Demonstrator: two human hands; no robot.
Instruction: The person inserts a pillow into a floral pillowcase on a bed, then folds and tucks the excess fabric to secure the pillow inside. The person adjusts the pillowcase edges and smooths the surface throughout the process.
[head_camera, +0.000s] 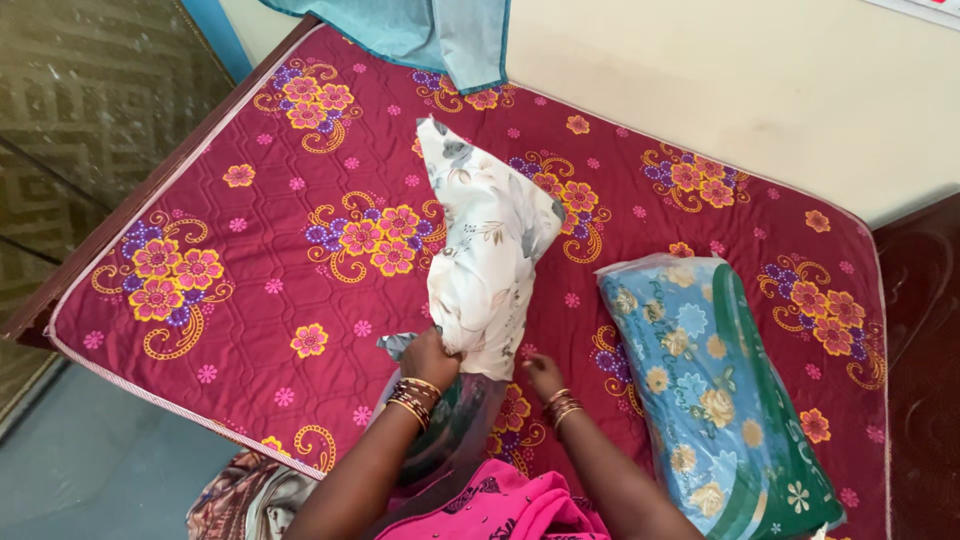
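Note:
A white pillow with a grey-brown floral print (487, 245) stands on end on the maroon flowered mattress (260, 250). My left hand (430, 358) grips its lower edge, where a clear plastic wrapper (455, 420) hangs down toward me. My right hand (543, 376) rests just right of the pillow's bottom corner, fingers apart, touching the mattress or the wrapper's edge; which one I cannot tell. Both wrists wear several bangles.
A second pillow, blue floral with a green border and sealed in clear plastic (715, 390), lies on the mattress to the right. A teal cloth (440, 35) hangs at the far edge against a cream wall. Patterned fabric (245, 500) lies below the near left edge.

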